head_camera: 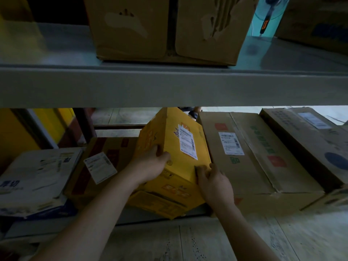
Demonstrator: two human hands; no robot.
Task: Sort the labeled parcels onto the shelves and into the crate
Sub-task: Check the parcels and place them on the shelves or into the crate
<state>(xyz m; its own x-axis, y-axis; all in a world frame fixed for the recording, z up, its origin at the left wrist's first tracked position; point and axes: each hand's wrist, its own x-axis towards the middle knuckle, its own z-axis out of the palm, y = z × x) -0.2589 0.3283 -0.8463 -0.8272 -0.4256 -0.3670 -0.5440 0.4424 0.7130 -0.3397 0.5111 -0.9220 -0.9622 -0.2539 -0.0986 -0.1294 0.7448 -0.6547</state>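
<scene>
1. At the far left of the lower shelf (160,219) lies a flat white carton with blue print (35,178); beside it sits a low brown cardboard box with red markings and a white label (101,166).
2. The left hand (150,166) grips the left face of the tall yellow cardboard parcel with a white shipping label (178,157), thumb curled over its upper edge.
3. The parcel stands tilted, its long axis running away from the person into the shelf, near end overhanging the shelf's front edge.
4. The right hand (214,183) holds the parcel's near right corner, fingers curled on it.
5. The parcel touches the large brown cardboard box with green and red print (250,162) on its right; pushing it straight in looks like the next move, both hands equally near.
</scene>
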